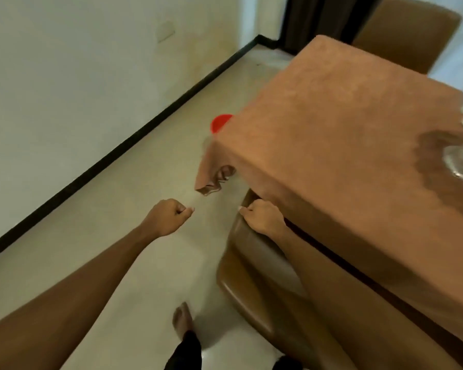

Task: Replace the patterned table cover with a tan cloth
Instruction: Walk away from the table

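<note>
Beside tan cloth [345,134], left hand [169,216] fisted, empty.

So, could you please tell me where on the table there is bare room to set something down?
The tan cloth is bare from the far corner by the far chair to the near corner above the right hand. It is crowded only at the right edge, where glassware stands by a dark patch.
</note>
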The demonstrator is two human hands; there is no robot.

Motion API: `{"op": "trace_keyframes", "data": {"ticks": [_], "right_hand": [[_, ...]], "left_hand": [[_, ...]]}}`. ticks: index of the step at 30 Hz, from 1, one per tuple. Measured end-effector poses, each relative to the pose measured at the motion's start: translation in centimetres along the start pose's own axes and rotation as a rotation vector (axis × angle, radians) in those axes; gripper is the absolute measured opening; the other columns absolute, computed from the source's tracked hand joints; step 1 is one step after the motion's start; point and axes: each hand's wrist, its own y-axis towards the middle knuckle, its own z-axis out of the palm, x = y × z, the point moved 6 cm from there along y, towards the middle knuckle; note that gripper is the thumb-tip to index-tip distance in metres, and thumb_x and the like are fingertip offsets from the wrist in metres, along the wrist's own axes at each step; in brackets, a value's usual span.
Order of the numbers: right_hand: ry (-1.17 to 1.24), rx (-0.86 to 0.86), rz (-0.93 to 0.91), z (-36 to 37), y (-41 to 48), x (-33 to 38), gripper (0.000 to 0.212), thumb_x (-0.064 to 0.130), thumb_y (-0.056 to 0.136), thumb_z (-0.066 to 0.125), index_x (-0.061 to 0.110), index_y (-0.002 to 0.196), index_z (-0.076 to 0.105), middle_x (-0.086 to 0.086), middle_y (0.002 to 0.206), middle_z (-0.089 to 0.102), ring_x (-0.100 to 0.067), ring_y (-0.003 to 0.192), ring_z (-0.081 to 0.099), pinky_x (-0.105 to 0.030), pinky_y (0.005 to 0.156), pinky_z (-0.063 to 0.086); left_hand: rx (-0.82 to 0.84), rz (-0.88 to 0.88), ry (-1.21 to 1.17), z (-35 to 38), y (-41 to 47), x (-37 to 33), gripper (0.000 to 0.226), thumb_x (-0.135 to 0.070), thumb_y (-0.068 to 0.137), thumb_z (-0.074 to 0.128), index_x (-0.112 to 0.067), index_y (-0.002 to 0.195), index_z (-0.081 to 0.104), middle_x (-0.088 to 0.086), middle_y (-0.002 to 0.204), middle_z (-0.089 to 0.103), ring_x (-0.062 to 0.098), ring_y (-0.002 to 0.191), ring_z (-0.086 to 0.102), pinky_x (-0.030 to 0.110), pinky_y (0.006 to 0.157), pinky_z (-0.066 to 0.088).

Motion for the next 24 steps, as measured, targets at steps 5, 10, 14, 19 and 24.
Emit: {"op": "trace_keyframes", "data": {"ticks": [5,10,14,19,24], "right_hand": [[-0.069,0.063,0.028,5.8,4.5,10.6,0.051,0.052,0.100,0.046,0.006,0.107,0.068,-0.012,0.105,0.066,-0.033,0.108,0.064,-0.038,0.088,0.048],[-0.135,0.098,-0.017,9.1,9.9,16.3,0.043,0.048,0.100,0.044,0.010,0.089,0.061,-0.013,0.095,0.065,-0.034,0.104,0.065,-0.038,0.085,0.047],[-0.067,0.131,-0.026,10.0,15.6,19.6,0.037,0.042,0.098,0.048,0.010,0.097,0.067,-0.009,0.095,0.066,-0.032,0.097,0.065,-0.041,0.087,0.051],[-0.068,0.162,-0.044,9.4,23.9,22.4,0.048,0.036,0.098,0.050,0.012,0.056,0.051,-0.003,0.056,0.052,-0.024,0.059,0.058,-0.037,0.063,0.050],[-0.034,0.230,-0.011,7.4,30.4,23.5,0.048,0.039,0.099,0.050,0.016,0.058,0.047,-0.001,0.056,0.049,-0.021,0.055,0.052,-0.034,0.062,0.047]], "left_hand": [[0.042,-0.197,-0.041,-2.4,-2.9,13.6,0.060,-0.043,0.098,0.053,-0.018,0.051,0.025,-0.006,0.043,0.023,0.013,0.040,0.025,0.030,0.052,0.025],[0.122,-0.291,-0.027,-4.7,-2.5,20.8,0.057,-0.038,0.099,0.051,-0.019,0.053,0.025,-0.005,0.046,0.023,0.016,0.042,0.024,0.030,0.053,0.024],[0.159,-0.336,0.000,-6.9,1.4,24.1,0.056,-0.039,0.100,0.051,-0.019,0.053,0.028,-0.003,0.047,0.026,0.015,0.042,0.027,0.029,0.051,0.024],[0.218,-0.342,0.038,-9.5,9.5,26.1,0.055,-0.039,0.100,0.051,-0.018,0.054,0.029,-0.001,0.049,0.027,0.016,0.044,0.028,0.029,0.053,0.026],[0.300,-0.328,0.047,-12.5,19.1,24.5,0.055,-0.040,0.100,0.050,-0.016,0.054,0.033,0.000,0.050,0.034,0.016,0.045,0.035,0.029,0.055,0.031]]}}
